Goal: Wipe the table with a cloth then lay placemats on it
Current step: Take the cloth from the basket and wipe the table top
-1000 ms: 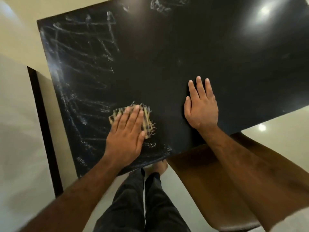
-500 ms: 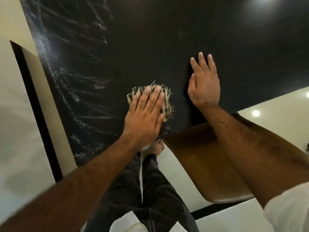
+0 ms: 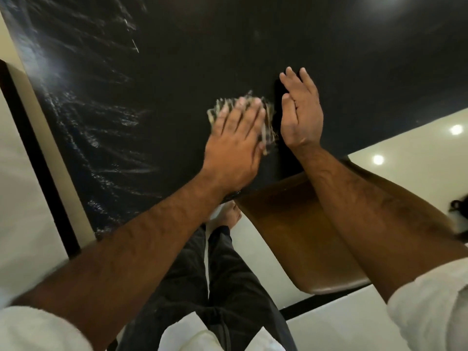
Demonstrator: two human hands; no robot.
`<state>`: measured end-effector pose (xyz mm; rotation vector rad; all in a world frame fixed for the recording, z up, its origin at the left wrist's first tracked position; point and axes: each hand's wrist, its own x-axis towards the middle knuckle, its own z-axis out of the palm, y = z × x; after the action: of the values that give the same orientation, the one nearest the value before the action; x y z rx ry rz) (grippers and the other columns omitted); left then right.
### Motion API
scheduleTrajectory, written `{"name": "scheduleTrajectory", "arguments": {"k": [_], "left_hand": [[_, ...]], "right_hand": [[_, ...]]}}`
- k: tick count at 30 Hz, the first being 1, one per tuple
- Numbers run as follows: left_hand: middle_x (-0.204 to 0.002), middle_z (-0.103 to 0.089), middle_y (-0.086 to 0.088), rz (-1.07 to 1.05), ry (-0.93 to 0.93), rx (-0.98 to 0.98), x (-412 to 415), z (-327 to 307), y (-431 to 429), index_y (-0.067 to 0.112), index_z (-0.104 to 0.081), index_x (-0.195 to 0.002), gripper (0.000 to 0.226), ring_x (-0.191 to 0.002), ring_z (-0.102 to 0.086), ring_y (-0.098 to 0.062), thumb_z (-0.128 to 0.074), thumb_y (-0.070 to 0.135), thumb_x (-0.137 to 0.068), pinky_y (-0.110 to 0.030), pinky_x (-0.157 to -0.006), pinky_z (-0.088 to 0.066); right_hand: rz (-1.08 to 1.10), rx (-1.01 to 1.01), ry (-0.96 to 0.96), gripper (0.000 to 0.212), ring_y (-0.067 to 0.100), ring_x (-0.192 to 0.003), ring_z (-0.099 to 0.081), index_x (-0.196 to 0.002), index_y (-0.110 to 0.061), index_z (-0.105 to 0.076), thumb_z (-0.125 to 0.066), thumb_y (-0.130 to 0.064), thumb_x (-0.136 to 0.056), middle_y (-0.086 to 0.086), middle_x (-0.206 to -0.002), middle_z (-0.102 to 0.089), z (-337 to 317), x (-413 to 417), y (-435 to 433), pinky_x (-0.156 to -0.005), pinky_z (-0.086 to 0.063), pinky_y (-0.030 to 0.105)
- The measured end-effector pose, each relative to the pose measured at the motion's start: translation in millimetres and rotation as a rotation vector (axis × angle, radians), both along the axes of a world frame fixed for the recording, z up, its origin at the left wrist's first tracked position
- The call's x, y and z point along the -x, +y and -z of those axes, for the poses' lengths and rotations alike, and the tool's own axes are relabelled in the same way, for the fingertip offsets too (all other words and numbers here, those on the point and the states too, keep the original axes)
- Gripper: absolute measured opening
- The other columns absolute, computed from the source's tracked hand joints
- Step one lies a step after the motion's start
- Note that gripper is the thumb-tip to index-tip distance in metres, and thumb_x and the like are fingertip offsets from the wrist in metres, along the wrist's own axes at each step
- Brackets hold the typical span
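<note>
I seem to be in a home's dining area. A dark glossy surface (image 3: 228,46) fills the upper frame, and a brown chair (image 3: 291,236) sits against its edge at lower right. My bare foot (image 3: 231,214) stands on pale polished floor (image 3: 417,178) that reflects ceiling lights.

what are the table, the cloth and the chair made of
Table: black and glossy, perhaps glass or lacquered board; it mirrors ceiling lights and shows smeary streaks. Cloth: woven fabric, pale with dark stripes, loose fringe at its edges, though blurred. Chair: brown, smooth, slight sheen, curved edge; moulded wood or plastic, cannot tell which.
</note>
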<state>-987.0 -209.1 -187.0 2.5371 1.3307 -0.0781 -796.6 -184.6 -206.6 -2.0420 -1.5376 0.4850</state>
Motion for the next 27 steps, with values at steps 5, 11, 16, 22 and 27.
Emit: {"name": "scheduleTrajectory", "arguments": {"k": [5,11,16,22,27], "left_hand": [[-0.187,0.016,-0.004,0.080,0.081,0.100,55,-1,-73,0.019,0.007,-0.178,0.073,-0.173,0.014,-0.027,-0.014,0.052,-0.117,-0.056,-0.138,-0.009],[-0.187,0.011,-0.005,-0.167,0.131,0.070,122,-1,-45,0.017,0.001,-0.179,0.075,-0.173,0.009,-0.028,-0.021,0.049,-0.115,-0.057,-0.140,-0.008],[-0.188,0.005,-0.007,-0.257,0.070,0.013,66,1,1,0.016,-0.002,-0.179,0.076,-0.174,0.005,-0.030,-0.025,0.050,-0.116,-0.057,-0.139,-0.006],[-0.187,0.014,-0.008,0.056,0.047,0.084,19,0,-69,0.017,0.005,-0.178,0.074,-0.173,0.012,-0.031,-0.016,0.052,-0.117,-0.058,-0.137,-0.010],[-0.187,0.016,-0.003,-0.024,0.106,0.086,90,1,-89,0.020,0.007,-0.179,0.074,-0.173,0.012,-0.027,-0.016,0.053,-0.116,-0.056,-0.139,-0.009]], "right_hand": [[-0.001,-0.004,0.032,0.053,0.018,-0.165,-0.033,-0.155,-0.019,-0.064,-0.040,-0.029,-0.109,-0.004,-0.166,-0.056,-1,-1,1,-0.132,-0.028,0.030],[-0.005,0.000,-0.007,0.053,0.019,-0.166,-0.032,-0.154,-0.019,-0.065,-0.039,-0.031,-0.109,-0.003,-0.167,-0.054,-4,2,0,-0.132,-0.033,0.036],[-0.033,-0.001,-0.089,0.052,0.021,-0.166,-0.030,-0.153,-0.019,-0.065,-0.041,-0.032,-0.110,-0.001,-0.170,-0.052,-4,5,-2,-0.130,-0.036,0.037],[-0.055,0.025,-0.161,0.053,0.021,-0.167,-0.029,-0.155,-0.018,-0.064,-0.040,-0.033,-0.109,-0.001,-0.172,-0.049,-5,7,-2,-0.130,-0.038,0.040],[-0.045,0.044,-0.159,0.054,0.021,-0.168,-0.027,-0.156,-0.020,-0.062,-0.038,-0.033,-0.110,-0.001,-0.173,-0.047,-5,7,-1,-0.129,-0.031,0.034]]}}
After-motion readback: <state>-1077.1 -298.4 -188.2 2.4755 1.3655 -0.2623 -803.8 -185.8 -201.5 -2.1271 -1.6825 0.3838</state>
